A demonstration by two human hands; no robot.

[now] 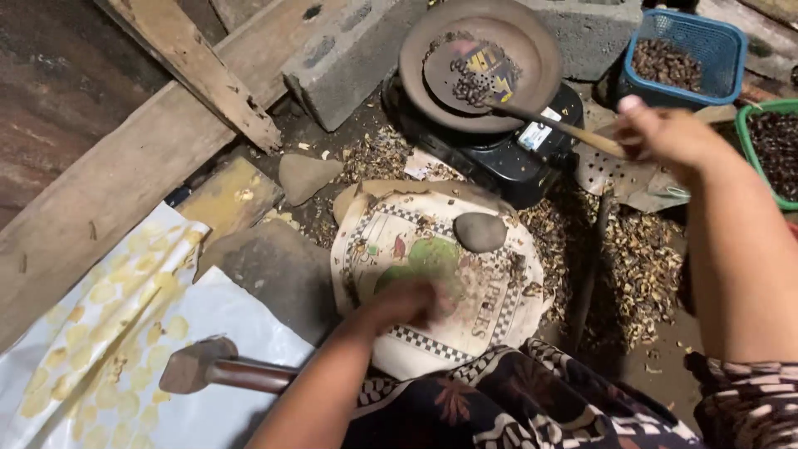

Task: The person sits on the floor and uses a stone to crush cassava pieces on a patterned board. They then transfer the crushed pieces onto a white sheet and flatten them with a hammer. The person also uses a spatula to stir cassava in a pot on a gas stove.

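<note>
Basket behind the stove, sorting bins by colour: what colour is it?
Blue basket, clearest in the head view.

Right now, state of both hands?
Left hand: blurred over the printed mat, grip cannot be told.
Right hand: closed on the wooden spatula handle.

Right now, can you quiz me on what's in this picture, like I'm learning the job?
1. True or false: the right hand holds the wooden-handled skimmer over the round dark metal pan.
2. What lies on the printed cloth beyond the left hand?
A. smooth grey stone
B. spoon
3. What colour is the square plastic basket beside the pan?

Key: 1 true; 2 A; 3 blue.
</note>
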